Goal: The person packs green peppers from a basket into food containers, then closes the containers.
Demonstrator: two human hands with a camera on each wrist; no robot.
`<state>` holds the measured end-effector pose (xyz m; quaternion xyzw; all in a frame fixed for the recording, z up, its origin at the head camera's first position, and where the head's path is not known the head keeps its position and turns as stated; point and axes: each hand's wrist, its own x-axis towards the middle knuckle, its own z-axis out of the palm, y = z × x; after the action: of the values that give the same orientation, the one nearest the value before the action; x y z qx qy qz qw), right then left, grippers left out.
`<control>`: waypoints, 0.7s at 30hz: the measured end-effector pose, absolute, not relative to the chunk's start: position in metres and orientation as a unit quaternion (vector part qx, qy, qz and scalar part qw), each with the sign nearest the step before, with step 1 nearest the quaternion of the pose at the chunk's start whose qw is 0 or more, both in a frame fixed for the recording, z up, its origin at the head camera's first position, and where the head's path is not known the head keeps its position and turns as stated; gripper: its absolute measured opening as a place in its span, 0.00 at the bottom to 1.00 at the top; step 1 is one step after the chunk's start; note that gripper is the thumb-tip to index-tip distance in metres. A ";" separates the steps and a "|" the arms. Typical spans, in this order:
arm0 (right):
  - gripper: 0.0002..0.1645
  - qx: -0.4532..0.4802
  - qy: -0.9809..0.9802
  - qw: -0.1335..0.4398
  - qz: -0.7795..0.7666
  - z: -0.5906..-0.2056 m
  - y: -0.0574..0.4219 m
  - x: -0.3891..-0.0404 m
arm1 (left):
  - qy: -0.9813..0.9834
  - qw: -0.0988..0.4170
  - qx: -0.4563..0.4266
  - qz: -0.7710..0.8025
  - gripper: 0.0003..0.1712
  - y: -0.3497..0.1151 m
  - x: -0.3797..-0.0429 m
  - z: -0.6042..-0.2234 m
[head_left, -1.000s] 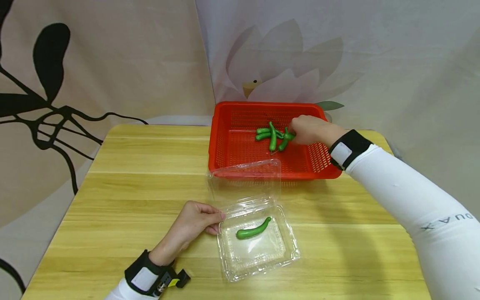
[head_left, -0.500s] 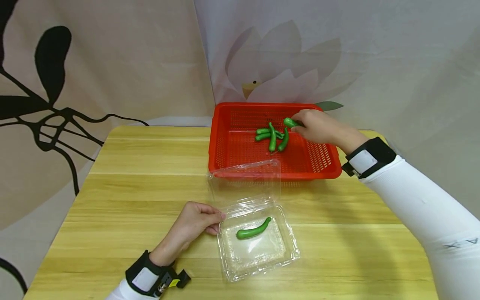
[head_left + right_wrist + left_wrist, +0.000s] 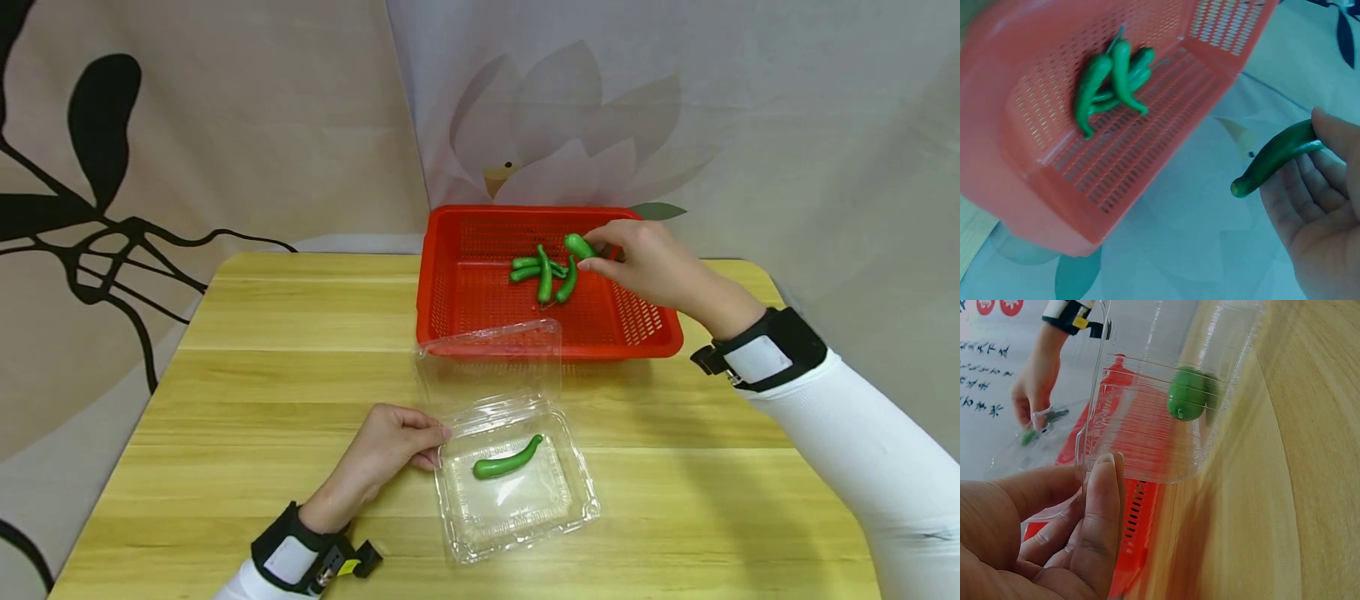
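Note:
In the head view my left hand (image 3: 393,442) pinches the left rim of a clear plastic clamshell box (image 3: 517,521), its lid folded back toward the basket. One green chili pepper (image 3: 507,460) lies inside the box. My right hand (image 3: 648,258) holds another green pepper (image 3: 1282,153) between thumb and fingers, raised over the right side of a red plastic basket (image 3: 480,321). Several more green peppers (image 3: 1121,75) lie crossed in a small heap on the basket floor. The left wrist view shows thumb and fingers gripping the clear rim.
A wooden table (image 3: 285,350) carries the box and basket. The lid (image 3: 491,367) overlaps the basket's front rim in the head view. Behind the table hangs a printed cloth (image 3: 300,117) with flower and branch shapes.
My right hand has lifted a pepper from the heap in the basket and drawn it up and slightly right. My left hand and the box have stayed in place.

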<state>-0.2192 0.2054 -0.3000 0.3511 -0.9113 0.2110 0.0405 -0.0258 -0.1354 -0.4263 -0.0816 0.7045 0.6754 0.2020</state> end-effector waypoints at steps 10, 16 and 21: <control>0.18 0.381 -0.889 0.091 0.237 -0.294 0.207 -0.190 | 0.703 0.203 -0.077 0.677 0.12 -0.137 -0.026 -0.426; 0.20 0.397 -0.873 0.113 0.259 -0.290 0.207 -0.176 | 0.704 0.201 -0.081 0.677 0.12 -0.137 -0.025 -0.425; 0.21 0.412 -0.861 0.127 0.270 -0.288 0.206 -0.165 | 0.705 0.198 -0.080 0.676 0.13 -0.137 -0.024 -0.425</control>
<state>-0.1654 0.2061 -0.2880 0.4116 -0.8612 0.2702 0.1266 -0.0244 -0.1375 -0.4249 -0.0795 0.7050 0.6764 0.1978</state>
